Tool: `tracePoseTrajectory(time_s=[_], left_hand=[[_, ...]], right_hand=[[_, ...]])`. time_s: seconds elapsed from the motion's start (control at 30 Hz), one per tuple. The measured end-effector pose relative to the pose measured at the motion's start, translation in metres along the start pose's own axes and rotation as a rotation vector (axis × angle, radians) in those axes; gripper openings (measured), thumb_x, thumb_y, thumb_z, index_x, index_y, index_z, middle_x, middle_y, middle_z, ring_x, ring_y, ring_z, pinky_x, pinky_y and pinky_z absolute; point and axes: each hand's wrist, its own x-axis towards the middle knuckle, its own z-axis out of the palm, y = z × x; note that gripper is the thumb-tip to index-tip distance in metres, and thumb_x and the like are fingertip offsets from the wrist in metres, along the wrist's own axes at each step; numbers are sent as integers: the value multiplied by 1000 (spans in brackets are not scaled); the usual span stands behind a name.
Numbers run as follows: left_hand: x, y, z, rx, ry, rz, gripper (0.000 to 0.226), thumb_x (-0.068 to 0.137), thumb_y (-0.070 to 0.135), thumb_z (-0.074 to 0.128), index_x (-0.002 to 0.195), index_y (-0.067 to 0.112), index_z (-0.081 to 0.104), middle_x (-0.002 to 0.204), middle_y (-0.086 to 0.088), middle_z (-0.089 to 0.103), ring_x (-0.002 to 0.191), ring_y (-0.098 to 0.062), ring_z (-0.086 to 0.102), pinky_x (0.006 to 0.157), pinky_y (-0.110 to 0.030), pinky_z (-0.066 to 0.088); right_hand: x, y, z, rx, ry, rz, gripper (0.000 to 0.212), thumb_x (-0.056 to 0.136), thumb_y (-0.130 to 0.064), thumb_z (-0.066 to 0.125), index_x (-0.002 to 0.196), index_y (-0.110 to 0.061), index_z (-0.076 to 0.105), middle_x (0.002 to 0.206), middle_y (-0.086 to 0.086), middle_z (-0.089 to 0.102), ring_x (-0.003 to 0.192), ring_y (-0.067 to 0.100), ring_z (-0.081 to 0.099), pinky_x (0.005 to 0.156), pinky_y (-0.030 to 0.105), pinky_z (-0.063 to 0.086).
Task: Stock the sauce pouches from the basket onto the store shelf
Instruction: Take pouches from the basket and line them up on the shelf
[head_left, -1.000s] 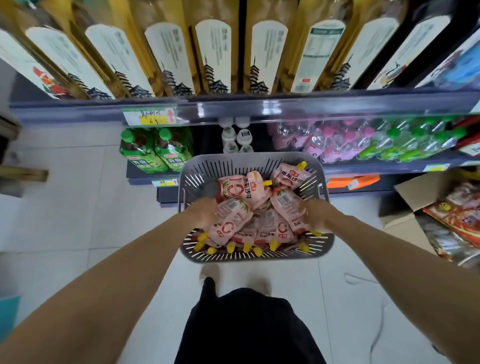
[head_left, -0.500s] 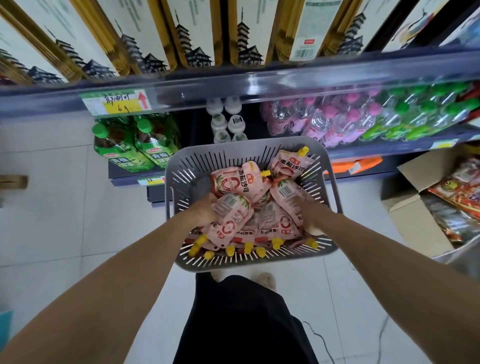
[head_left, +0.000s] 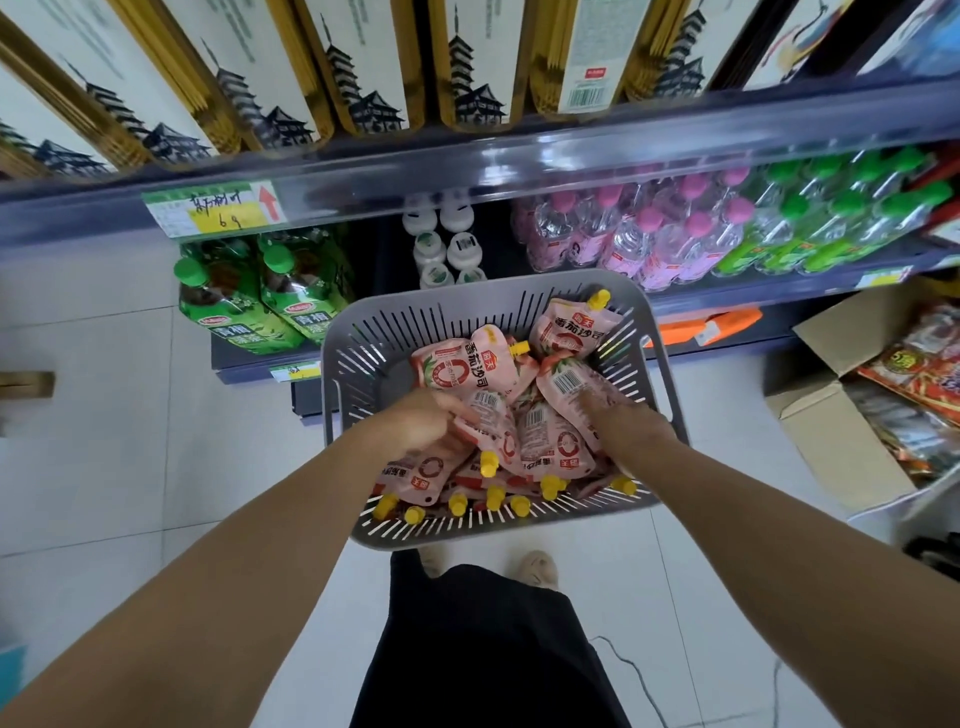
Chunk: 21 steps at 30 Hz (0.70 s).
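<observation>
From the head camera, looking down into a grey slotted basket (head_left: 358, 364) on the white tile floor (head_left: 104, 441) in front of the store shelf (head_left: 519, 156). Inside the basket, a heap of pink sauce pouches (head_left: 550, 441) with yellow caps, some showing the front label, some the barcode side. Left hand (head_left: 421, 423) down among the pouches on the left side, fingers curled and touching one pouch (head_left: 488, 415) with its barcode side up; cannot tell if really grasping it or only pressing on it. Right hand (head_left: 628, 423) on the right side of the heap, laid flat on another pouch (head_left: 566, 384), grip also not clear. Above the basket, tall noodle packs (head_left: 467, 67) standing on the upper shelf; below it green tea bottles (head_left: 260, 306), small white bottles (head_left: 447, 249) and pink and green capped water bottles (head_left: 701, 234). At right, an open cardboard box (head_left: 831, 431) with snack bags.
</observation>
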Motion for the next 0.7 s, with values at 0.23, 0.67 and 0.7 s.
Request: tracePoseTrajectory(time_s=[0.23,0.67,0.7], left_hand=[[15,-12,11,224,194,186,38,78,-11,62,102,17,72,147,-1,39,134,-25,39,93,-22,42],[-9,16,-7,-169,338,270,30,91,2,53,119,9,59,116,-11,64,105,-26,62,88,-45,54],[-19,20,-10,-224,342,267,26,92,1,51,115,8,60,111,-11,63,103,-25,61,83,-44,56]], right_hand=[[-6,-8,-5,-19,88,57,51,92,-8,48,140,-4,31,139,16,46,124,33,49,93,39,48],[-23,1,-63,306,397,121,21,88,-8,50,103,0,62,106,22,63,113,37,49,83,40,49],[-28,-1,-72,401,402,127,18,88,-10,51,98,1,62,100,23,63,109,37,51,78,38,48]])
